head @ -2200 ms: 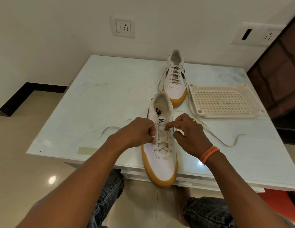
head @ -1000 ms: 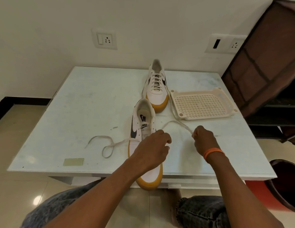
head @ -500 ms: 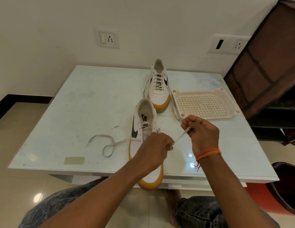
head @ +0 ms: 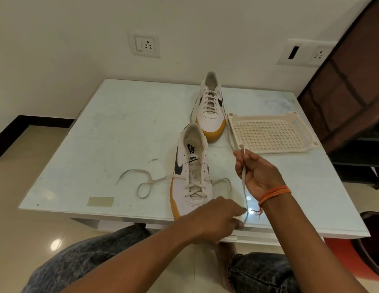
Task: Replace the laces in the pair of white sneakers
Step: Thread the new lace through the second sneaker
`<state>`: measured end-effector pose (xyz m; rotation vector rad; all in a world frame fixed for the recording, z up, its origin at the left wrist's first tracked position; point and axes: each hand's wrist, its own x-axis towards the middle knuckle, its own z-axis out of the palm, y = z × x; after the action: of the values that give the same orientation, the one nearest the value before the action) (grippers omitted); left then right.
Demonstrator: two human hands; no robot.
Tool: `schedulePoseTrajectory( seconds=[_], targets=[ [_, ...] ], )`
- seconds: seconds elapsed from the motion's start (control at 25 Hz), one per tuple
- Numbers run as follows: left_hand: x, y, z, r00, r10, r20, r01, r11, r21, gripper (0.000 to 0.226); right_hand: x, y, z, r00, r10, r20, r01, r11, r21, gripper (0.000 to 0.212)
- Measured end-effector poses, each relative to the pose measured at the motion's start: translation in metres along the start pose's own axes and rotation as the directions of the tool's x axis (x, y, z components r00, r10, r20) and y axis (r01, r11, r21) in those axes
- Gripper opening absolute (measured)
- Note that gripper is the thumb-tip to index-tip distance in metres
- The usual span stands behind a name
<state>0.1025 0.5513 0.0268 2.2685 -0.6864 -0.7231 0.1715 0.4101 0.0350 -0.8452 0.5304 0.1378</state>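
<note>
Nearest the camera, the left hand [head: 218, 218] reaches across the front edge of the pale glass-topped table [head: 121, 127], its fingers [head: 240, 212] pinched on the low part of a flat off-white shoelace [head: 244, 187] just right of the near shoe's toe. From there the lace runs up to the right hand [head: 256, 174], raised above the table with an orange thread band [head: 274, 192] at the wrist; its fingers are curled round the lace and pinch it near the tip, which pokes up above them.

Between the hands and slightly beyond stands the near white sneaker with a gum-yellow sole and dark swoosh [head: 191, 172], toe toward the person — only its lower eyelets are laced, the upper ones open. The lace's other end lies loose on the table to the left, in a loop.

Farther back, the second matching white sneaker [head: 210, 108] stands fully laced. Just beside it on the right lies a cream perforated plastic tray [head: 269, 134].
</note>
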Motion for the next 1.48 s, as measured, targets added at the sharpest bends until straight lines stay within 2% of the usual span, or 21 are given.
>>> schedulePoseTrajectory(
  seconds=[0.04, 0.08, 0.12, 0.16, 0.2, 0.24, 0.28, 0.32, 0.36, 0.4, 0.52, 0.6, 0.84, 1.0, 1.16, 1.32, 1.48],
  targets=[
    [-0.003, 0.001, -0.012, 0.999, -0.025, -0.025, 0.024, 0.999, -0.036, 0.037, -0.004, -0.001, 0.005, 0.996, -0.058, 0.062, 0.065, 0.99, -0.123, 0.016],
    [-0.005, 0.001, -0.028, 0.993, -0.055, -0.108, 0.045, 0.995, -0.093, 0.033, -0.01, -0.001, 0.01, 0.984, -0.124, 0.129, 0.155, 0.95, -0.27, 0.015],
    [-0.007, -0.001, -0.047, 0.965, -0.127, -0.23, 0.087, 0.981, -0.175, 0.022, -0.014, 0.002, 0.014, 0.962, -0.185, 0.202, 0.257, 0.865, -0.432, 0.014],
    [-0.01, -0.007, -0.065, 0.902, -0.245, -0.356, 0.158, 0.954, -0.256, 0.012, -0.017, 0.008, 0.019, 0.934, -0.24, 0.265, 0.353, 0.73, -0.585, 0.013],
    [-0.016, -0.016, -0.081, 0.803, -0.357, -0.477, 0.23, 0.925, -0.304, 0.012, -0.019, 0.018, 0.023, 0.901, -0.288, 0.326, 0.435, 0.581, -0.688, 0.011],
    [-0.024, -0.026, -0.092, 0.701, -0.434, -0.567, 0.282, 0.898, -0.338, 0.016, -0.02, 0.03, 0.025, 0.854, -0.334, 0.4, 0.514, 0.417, -0.75, 0.01],
    [-0.03, -0.038, -0.095, 0.638, -0.465, -0.614, 0.306, 0.885, -0.352, 0.019, -0.019, 0.043, 0.027, 0.786, -0.375, 0.491, 0.594, 0.24, -0.768, 0.009],
    [-0.035, -0.047, -0.096, 0.621, -0.475, -0.623, 0.328, 0.88, -0.344, 0.021, -0.018, 0.055, 0.028, 0.703, -0.405, 0.584, 0.658, 0.06, -0.751, 0.009],
    [-0.039, -0.052, -0.094, 0.636, -0.467, -0.614, 0.345, 0.884, -0.315, 0.022, -0.015, 0.064, 0.028, 0.626, -0.434, 0.648, 0.689, -0.08, -0.72, 0.008],
    [-0.038, -0.054, -0.092, 0.66, -0.451, -0.602, 0.363, 0.892, -0.271, 0.023, -0.012, 0.069, 0.029, 0.583, -0.458, 0.671, 0.685, -0.167, -0.709, 0.007],
    [-0.027, -0.06, -0.085, 0.687, -0.42, -0.593, 0.402, 0.899, -0.171, 0.019, -0.012, 0.08, 0.032, 0.617, -0.464, 0.636, 0.58, -0.278, -0.766, 0.011],
    [-0.02, -0.06, -0.079, 0.681, -0.438, -0.588, 0.415, 0.891, -0.184, 0.011, -0.012, 0.086, 0.031, 0.637, -0.443, 0.631, 0.511, -0.369, -0.776, 0.018],
    [-0.014, -0.062, -0.074, 0.67, -0.468, -0.577, 0.434, 0.877, -0.207, 0.01, -0.015, 0.085, 0.035, 0.665, -0.416, 0.621, 0.461, -0.425, -0.779, 0.021],
    [-0.013, -0.064, -0.074, 0.677, -0.473, -0.564, 0.41, 0.879, -0.244, 0.009, -0.015, 0.084, 0.035, 0.72, -0.374, 0.585, 0.486, -0.33, -0.809, 0.014],
    [-0.013, -0.065, -0.078, 0.69, -0.491, -0.531, 0.395, 0.871, -0.292, 0.014, -0.012, 0.092, 0.034, 0.733, -0.36, 0.577, 0.489, -0.31, -0.815, 0.015],
    [-0.016, -0.067, -0.08, 0.691, -0.535, -0.486, 0.371, 0.84, -0.397, 0.012, -0.005, 0.095, 0.036, 0.79, -0.364, 0.494, 0.482, -0.131, -0.867, 0.007],
    [-0.017, -0.071, -0.083, 0.684, -0.579, -0.444, 0.334, 0.789, -0.515, 0.007, 0.0, 0.095, 0.038, 0.847, -0.337, 0.41, 0.445, 0.028, -0.895, 0.008]
  ],
)
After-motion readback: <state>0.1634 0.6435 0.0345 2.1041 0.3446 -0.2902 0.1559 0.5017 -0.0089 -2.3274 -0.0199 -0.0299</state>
